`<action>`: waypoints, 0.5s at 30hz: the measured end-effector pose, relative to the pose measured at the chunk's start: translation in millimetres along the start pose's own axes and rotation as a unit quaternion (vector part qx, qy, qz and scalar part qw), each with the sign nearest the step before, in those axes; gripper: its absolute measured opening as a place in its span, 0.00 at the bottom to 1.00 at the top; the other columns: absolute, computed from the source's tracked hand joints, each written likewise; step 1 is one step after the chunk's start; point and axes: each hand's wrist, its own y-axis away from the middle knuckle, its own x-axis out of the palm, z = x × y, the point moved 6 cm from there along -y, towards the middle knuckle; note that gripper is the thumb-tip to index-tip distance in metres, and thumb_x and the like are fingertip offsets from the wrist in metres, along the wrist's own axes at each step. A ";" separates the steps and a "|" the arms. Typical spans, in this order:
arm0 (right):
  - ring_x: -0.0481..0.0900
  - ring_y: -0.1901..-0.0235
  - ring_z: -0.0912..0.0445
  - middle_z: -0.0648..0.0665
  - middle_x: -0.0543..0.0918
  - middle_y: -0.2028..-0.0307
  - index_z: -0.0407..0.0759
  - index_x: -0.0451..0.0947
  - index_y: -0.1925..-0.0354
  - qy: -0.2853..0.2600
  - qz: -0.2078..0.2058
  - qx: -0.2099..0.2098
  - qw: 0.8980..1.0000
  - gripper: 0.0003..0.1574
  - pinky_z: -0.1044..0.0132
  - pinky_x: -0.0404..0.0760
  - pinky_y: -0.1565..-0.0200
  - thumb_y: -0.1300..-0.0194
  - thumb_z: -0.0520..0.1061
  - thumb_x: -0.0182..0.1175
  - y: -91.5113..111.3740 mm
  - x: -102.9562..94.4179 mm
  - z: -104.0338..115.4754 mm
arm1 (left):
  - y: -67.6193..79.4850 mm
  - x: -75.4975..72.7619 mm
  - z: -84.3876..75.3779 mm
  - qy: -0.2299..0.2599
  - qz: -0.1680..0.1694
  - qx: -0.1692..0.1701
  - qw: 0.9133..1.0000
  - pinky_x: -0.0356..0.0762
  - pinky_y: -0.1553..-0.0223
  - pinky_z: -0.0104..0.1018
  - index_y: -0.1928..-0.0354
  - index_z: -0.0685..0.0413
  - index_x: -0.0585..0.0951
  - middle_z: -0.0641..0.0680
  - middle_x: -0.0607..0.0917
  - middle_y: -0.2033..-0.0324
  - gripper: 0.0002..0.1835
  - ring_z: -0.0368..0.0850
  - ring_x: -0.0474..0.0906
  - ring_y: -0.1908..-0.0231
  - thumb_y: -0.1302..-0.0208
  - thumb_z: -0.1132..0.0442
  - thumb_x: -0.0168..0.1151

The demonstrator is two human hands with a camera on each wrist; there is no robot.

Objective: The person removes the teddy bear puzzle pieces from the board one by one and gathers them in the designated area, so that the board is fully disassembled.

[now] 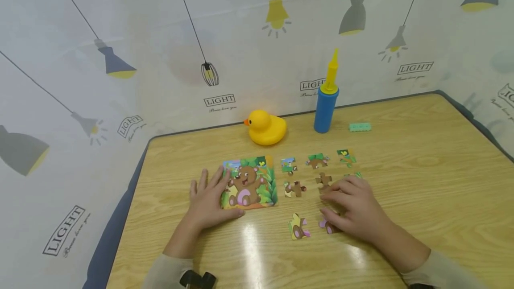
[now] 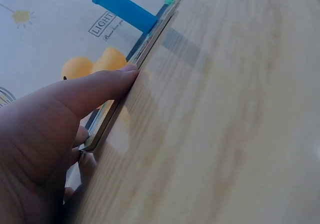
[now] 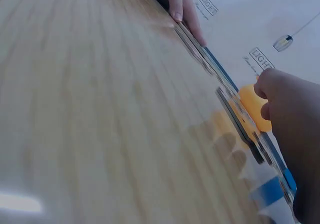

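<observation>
My left hand (image 1: 209, 202) lies with spread fingers at the left edge of a bear picture board (image 1: 249, 184). Its thumb presses along the board's lower edge, as the left wrist view also shows. To the right of the board lie loose jigsaw pieces, among them a yellow-green corner piece (image 1: 298, 227) and a brown bear-arm piece (image 1: 295, 189). My right hand (image 1: 357, 208) hovers over the right-hand pieces, thumb and index finger apart with a gap between them. It partly covers a purple-and-brown piece (image 1: 330, 227) and a brown middle piece (image 1: 323, 180).
Behind the board sits a yellow toy duck (image 1: 267, 128). A blue hand pump (image 1: 324, 110) with a yellow nozzle stands upright to its right, near a small mint-green block (image 1: 359, 127). A printed cloth backdrop (image 1: 168, 35) rises behind the wooden table (image 1: 433, 155).
</observation>
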 end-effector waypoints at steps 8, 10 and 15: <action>0.78 0.55 0.50 0.50 0.86 0.58 0.48 0.92 0.59 0.001 0.017 0.017 1.000 0.15 0.49 0.72 0.51 0.37 0.56 0.71 -20.8 25.1 11.3 | 0.8 -2.1 0.9 -0.003 0.002 -0.010 1.000 0.27 0.27 0.78 0.14 0.44 0.55 0.53 0.48 0.14 0.66 0.74 0.32 0.19 0.48 0.22 0.71; 0.78 0.55 0.49 0.50 0.86 0.58 0.49 0.92 0.59 0.003 0.024 0.020 1.000 0.15 0.48 0.72 0.51 0.40 0.55 0.73 -27.6 33.0 15.5 | 0.5 -2.2 0.7 -0.004 0.004 -0.011 1.000 0.27 0.27 0.78 0.13 0.42 0.54 0.52 0.47 0.14 0.67 0.73 0.31 0.19 0.49 0.22 0.71; 0.77 0.53 0.49 0.48 0.85 0.54 0.50 0.91 0.57 0.015 0.049 0.034 0.998 0.16 0.45 0.73 0.50 0.42 0.55 0.74 -41.0 53.0 27.7 | -0.8 0.8 0.6 -0.010 0.009 -0.012 1.000 0.26 0.26 0.76 0.13 0.40 0.52 0.50 0.46 0.14 0.67 0.72 0.30 0.18 0.49 0.20 0.69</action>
